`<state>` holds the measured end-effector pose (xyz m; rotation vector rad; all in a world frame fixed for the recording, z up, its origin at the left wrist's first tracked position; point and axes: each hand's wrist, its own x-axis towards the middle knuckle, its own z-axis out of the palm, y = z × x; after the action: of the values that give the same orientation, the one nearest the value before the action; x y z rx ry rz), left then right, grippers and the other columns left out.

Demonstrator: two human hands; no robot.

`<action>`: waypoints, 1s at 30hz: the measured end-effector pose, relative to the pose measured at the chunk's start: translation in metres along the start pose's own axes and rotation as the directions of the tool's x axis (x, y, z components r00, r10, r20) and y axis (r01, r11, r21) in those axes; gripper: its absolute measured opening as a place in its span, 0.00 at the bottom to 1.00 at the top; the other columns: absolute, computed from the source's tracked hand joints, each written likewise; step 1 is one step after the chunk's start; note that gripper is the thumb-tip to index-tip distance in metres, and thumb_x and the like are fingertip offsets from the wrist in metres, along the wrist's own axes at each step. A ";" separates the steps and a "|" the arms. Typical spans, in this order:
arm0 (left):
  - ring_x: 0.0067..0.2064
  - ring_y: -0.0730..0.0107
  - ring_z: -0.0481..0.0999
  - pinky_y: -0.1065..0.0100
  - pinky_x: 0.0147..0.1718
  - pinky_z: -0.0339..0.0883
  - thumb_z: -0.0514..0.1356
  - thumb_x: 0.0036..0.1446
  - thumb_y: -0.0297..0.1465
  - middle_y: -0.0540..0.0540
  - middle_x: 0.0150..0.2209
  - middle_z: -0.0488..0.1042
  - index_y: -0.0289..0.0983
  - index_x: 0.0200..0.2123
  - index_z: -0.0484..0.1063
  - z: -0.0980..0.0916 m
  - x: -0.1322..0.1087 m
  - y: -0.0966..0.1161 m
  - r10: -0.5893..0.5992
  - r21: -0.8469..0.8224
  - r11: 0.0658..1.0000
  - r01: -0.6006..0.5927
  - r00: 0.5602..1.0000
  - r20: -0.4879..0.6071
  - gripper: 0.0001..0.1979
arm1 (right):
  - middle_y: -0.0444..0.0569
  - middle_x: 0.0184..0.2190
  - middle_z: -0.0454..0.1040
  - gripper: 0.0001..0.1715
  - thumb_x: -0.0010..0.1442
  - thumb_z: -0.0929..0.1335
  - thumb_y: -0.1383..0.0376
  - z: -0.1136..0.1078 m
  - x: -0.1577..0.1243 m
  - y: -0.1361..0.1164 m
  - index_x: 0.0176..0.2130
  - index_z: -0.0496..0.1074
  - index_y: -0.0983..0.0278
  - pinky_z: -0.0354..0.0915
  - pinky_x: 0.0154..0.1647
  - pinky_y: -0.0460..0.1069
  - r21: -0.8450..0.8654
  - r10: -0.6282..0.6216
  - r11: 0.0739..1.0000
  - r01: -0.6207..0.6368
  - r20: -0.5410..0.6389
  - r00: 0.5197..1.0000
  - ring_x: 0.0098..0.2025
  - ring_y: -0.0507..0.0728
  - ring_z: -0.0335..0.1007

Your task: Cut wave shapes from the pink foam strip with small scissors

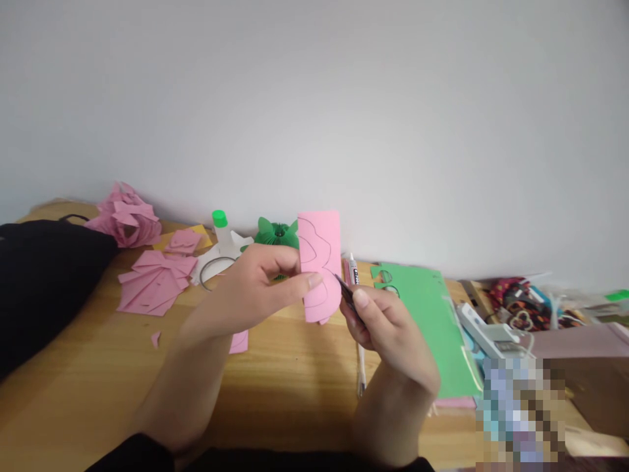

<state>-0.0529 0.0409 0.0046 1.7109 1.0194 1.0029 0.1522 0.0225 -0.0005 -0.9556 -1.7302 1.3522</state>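
A folded piece of pink paper (322, 239) with curved dark outlines drawn on it is held upright above the table. My left hand (263, 282) pinches its left edge between thumb and fingers. The lower part of the paper has a rounded cut edge on the right. My right hand (388, 324) is closed around a pair of dark scissors (348, 292), mostly hidden by the fingers. The scissors' tip meets the paper's right edge, near the narrow point between two drawn curves.
Pink paper pieces (157, 282) and a crumpled pink bundle (122, 216) lie at left, beside a black cloth (49, 288). Behind my hands stand a green-capped glue stick (222, 229) and a green paper figure (270, 231). Green sheets (427, 321) and a white power strip (479, 331) lie at right.
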 end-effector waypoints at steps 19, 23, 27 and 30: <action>0.26 0.69 0.71 0.67 0.29 0.68 0.57 0.55 0.37 0.51 0.20 0.70 0.37 0.18 0.67 0.002 0.001 0.001 -0.047 -0.036 0.998 0.047 0.999 -0.008 0.15 | 0.35 0.14 0.52 0.28 0.69 0.60 0.51 0.000 0.000 0.000 0.22 0.58 0.61 0.52 0.17 0.46 0.020 0.012 1.000 -0.012 0.013 1.000 0.15 0.47 0.43; 0.26 0.69 0.72 0.66 0.32 0.69 0.58 0.54 0.37 0.52 0.18 0.68 0.39 0.19 0.68 0.003 0.001 0.000 -0.056 -0.043 0.998 0.056 0.998 0.004 0.14 | 0.35 0.14 0.53 0.28 0.69 0.60 0.50 0.000 0.000 0.000 0.22 0.57 0.61 0.62 0.24 0.48 0.010 0.012 1.000 -0.012 0.010 1.000 0.16 0.47 0.43; 0.25 0.69 0.71 0.66 0.31 0.70 0.58 0.54 0.37 0.52 0.17 0.67 0.40 0.20 0.69 0.003 0.001 -0.001 -0.044 -0.040 0.998 0.044 0.999 -0.003 0.13 | 0.35 0.14 0.53 0.28 0.69 0.60 0.51 0.000 0.001 -0.001 0.21 0.56 0.60 0.66 0.28 0.49 -0.005 0.002 1.000 -0.002 0.009 1.000 0.16 0.47 0.43; 0.25 0.69 0.72 0.67 0.30 0.69 0.57 0.54 0.36 0.52 0.17 0.68 0.40 0.20 0.69 0.003 0.001 0.000 -0.031 -0.023 0.999 0.031 1.000 -0.006 0.12 | 0.35 0.14 0.52 0.28 0.69 0.60 0.52 0.000 0.001 -0.002 0.21 0.56 0.60 0.68 0.30 0.50 -0.005 -0.016 1.000 0.016 0.016 1.000 0.16 0.47 0.43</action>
<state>-0.0494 0.0410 0.0041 1.6700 1.0318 0.9974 0.1510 0.0233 0.0015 -0.9345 -1.7511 1.3494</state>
